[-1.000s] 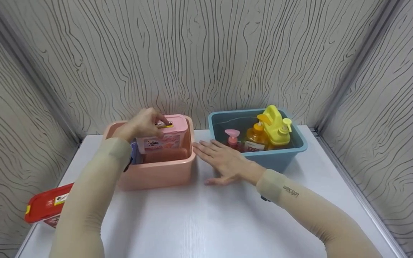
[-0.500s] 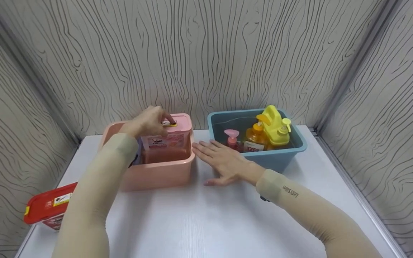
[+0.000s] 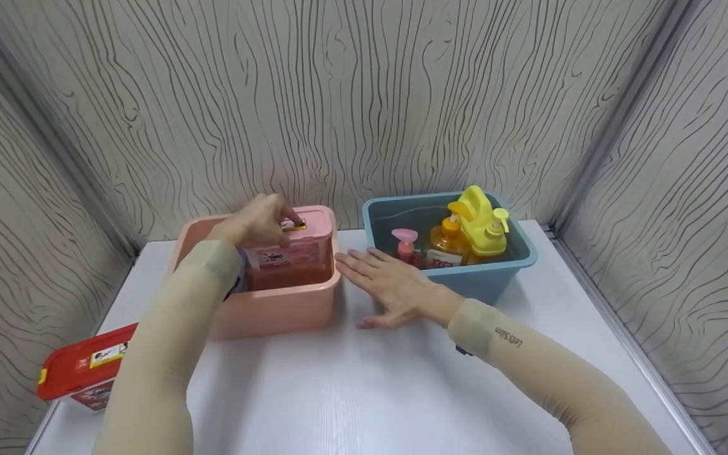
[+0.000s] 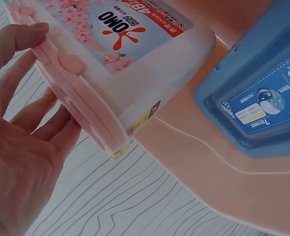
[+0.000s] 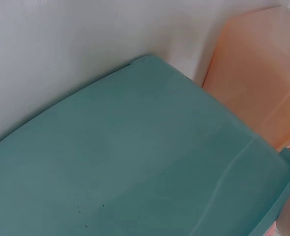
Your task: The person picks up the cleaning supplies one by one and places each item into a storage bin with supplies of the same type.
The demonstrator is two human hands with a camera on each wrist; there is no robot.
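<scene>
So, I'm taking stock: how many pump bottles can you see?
3, all in the blue bin; left to right: the pink-topped bottle, the orange bottle and the yellow bottle. More could be hidden low in the bin.

Extending left arm [image 3: 162,354] forward from the lower edge of the head view, sleeved in beige to the wrist. Arching left grip [image 3: 253,221], back upward, and pinching between thumb [image 4: 24,37] and curled fingers [image 4: 39,113]; turning palm [image 4: 22,172] toward the left wrist camera. Reaching right arm [image 3: 553,379] diagonally inward, bending at the elbow. Holding right grip [image 3: 402,292] palm down, straightening right fingers [image 3: 359,268] slightly apart, spreading right thumb [image 3: 378,321] well away.
</scene>
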